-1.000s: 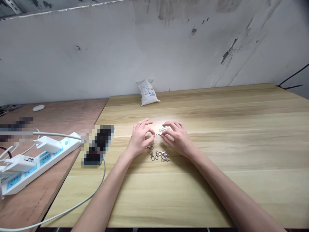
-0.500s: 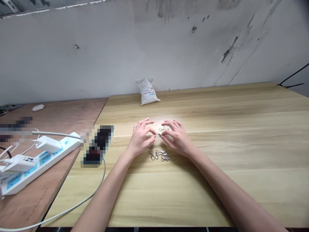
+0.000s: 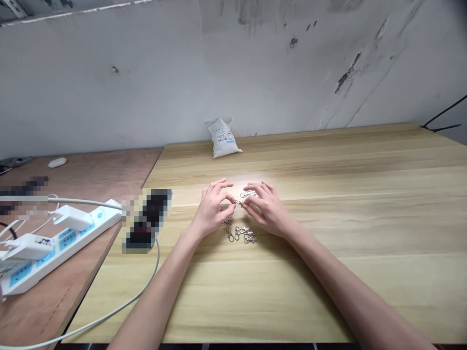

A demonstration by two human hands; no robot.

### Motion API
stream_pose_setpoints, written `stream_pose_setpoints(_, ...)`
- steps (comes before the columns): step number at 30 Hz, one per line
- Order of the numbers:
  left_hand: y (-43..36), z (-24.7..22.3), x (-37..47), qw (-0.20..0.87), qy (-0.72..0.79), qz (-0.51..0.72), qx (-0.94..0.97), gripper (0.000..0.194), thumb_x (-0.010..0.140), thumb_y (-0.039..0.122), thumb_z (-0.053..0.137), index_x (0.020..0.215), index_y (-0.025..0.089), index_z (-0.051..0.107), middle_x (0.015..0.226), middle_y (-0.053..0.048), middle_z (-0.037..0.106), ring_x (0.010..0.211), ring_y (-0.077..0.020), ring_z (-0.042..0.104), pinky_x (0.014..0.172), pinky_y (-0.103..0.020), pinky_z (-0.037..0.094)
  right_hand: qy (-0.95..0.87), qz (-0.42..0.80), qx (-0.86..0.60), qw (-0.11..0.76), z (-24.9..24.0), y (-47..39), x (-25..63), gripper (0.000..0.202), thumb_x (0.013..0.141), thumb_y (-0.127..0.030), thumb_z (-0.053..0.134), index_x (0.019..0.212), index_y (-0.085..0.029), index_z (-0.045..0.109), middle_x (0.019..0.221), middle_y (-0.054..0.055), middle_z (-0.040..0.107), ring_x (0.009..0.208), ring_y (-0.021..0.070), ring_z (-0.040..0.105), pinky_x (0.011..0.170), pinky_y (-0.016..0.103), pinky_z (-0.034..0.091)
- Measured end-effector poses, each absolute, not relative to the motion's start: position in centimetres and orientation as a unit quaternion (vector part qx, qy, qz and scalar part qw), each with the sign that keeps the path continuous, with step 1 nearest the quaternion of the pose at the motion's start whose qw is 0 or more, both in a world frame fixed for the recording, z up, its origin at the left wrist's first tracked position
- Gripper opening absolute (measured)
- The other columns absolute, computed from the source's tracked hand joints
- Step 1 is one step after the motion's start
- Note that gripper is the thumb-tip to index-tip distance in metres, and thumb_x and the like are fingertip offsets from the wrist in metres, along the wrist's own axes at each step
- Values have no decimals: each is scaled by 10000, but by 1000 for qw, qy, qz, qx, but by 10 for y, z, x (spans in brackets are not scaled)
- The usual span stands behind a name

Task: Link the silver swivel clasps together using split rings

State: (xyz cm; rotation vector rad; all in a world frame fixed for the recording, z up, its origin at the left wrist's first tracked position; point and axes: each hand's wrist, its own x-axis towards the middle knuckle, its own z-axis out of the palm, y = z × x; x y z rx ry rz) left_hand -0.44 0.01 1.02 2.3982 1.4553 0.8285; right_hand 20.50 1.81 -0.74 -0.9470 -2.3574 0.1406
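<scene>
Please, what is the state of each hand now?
Left hand: closed, thumb and forefinger pinching one end of a small metal clasp.
Right hand: closed, fingertips pinching its other end.

Clip (image 3: pixel 239 203) I hold: shiny metal
Loose clips (image 3: pixel 250 238): shiny, smooth metal
My table (image 3: pixel 328 243): smooth wood look, a bit shiny
Brown board (image 3: pixel 109 172): dull wood
Bag (image 3: pixel 222 138): looks like thin plastic
Power strip (image 3: pixel 69 248): smooth plastic
Wall (image 3: pixel 164 82): dull, rough patches
</scene>
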Motion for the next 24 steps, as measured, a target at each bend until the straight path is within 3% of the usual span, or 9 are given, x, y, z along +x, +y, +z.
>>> stream_pose_setpoints(5, 0, 10, -5, 118, 488, 264, 824, 51, 875, 201, 581, 849, 228, 615, 1337, -35, 562, 1385, -257, 360, 1103, -486, 309, -885, 52, -356, 296, -8, 18, 205, 126, 941, -249, 507, 867, -228, 607, 1207, 98, 585, 1188, 255, 504, 1085, 519, 282)
stream_pose_setpoints(12, 0, 9, -8, 135, 457, 230, 848, 71, 906, 223, 549, 858, 225, 602, 1401, -35, 519, 1418, -251, 306, 1167, -522, 216, -883, 74, -361, 289, -7, 19, 207, 170, 949, -274, 488, 834, -215, 599, 1208, 113, 574, 1202, 270, 487, 1061, 523, 301)
stream_pose_setpoints(24, 0, 9, -14, 203, 420, 217, 858, 117, 951, 251, 490, 886, 215, 580, 1432, -57, 485, 1416, -243, 306, 1155, -533, 253, -871, 164, -352, 301, -9, 18, 207, 183, 947, -278, 498, 798, -205, 576, 1200, 105, 560, 1228, 267, 460, 1031, 494, 354)
